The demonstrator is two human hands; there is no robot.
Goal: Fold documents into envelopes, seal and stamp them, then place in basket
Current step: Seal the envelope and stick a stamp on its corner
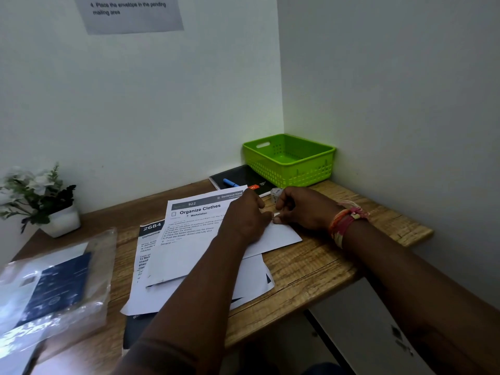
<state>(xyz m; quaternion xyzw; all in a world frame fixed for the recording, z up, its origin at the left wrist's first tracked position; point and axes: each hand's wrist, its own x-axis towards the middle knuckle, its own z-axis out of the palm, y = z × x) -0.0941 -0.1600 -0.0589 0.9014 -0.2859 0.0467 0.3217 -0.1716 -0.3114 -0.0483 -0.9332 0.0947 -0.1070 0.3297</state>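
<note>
A white envelope [281, 236] lies on the wooden desk [311, 269], on top of printed documents [189, 234]. My left hand [244, 217] rests on the envelope's far left part, fingers curled down. My right hand [303, 209] sits just to its right and pinches a small white piece [276, 214], perhaps a stamp or sticker, at the envelope's top edge. A small roll of tape or stamps [276, 192] stands just behind my hands. The green basket [289, 158] holds nothing and stands in the far right corner.
A black notebook [238, 177] with a blue pen [231, 182] lies left of the basket. A potted white plant [43, 201] stands at far left. A clear plastic bag with dark booklets [51, 288] covers the near left desk. Walls close in behind and right.
</note>
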